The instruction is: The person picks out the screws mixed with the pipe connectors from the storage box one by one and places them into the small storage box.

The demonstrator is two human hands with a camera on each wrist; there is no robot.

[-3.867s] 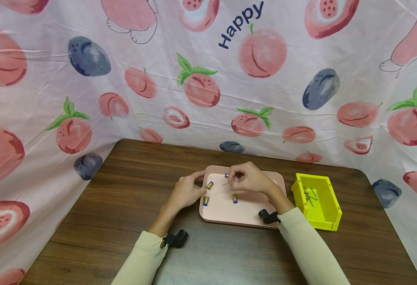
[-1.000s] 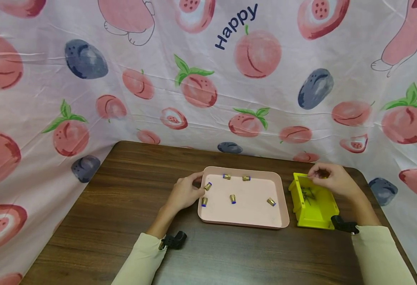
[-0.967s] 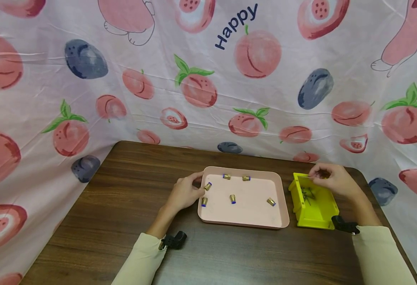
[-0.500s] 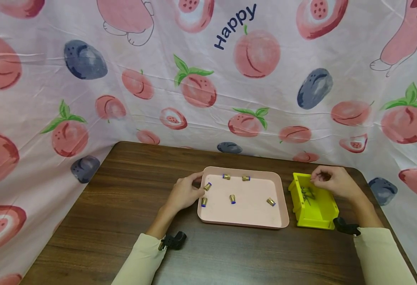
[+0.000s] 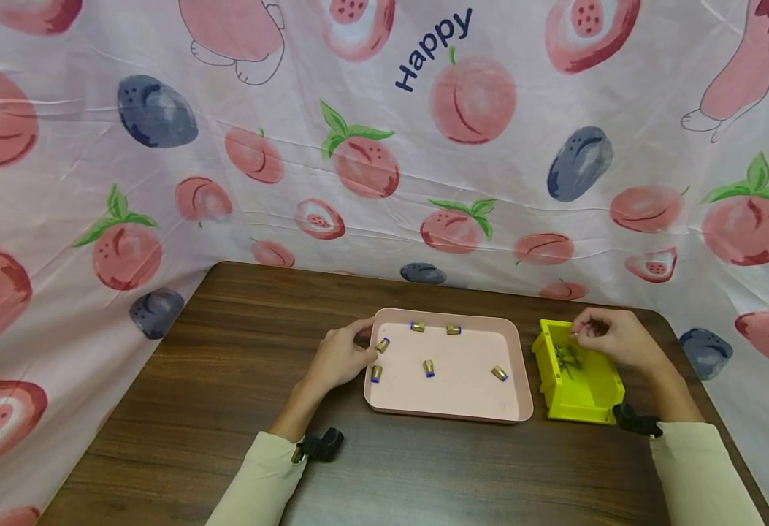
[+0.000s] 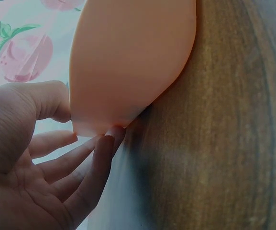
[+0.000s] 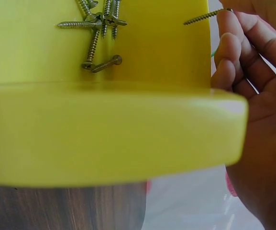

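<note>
Dark wood-grain table [image 5: 239,380], rounded corners, walled by a peach-print cloth [image 5: 161,183] reading "Happy". Left hand [image 5: 339,356] gripped the pink tray [image 5: 463,409] at its left rim, thumb above, fingers beneath. Right hand [image 5: 610,340] pinched a screw [image 7: 205,17] over the yellow bin [image 5: 588,409], just right of the tray. Loose screws [image 7: 97,28] lay in the bin. Bare table ran left of the left hand.

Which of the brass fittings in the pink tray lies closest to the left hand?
The fitting at the tray's left edge, the upper of the two there, lies just beside the left hand's fingertips. The other five lie farther off.
</note>
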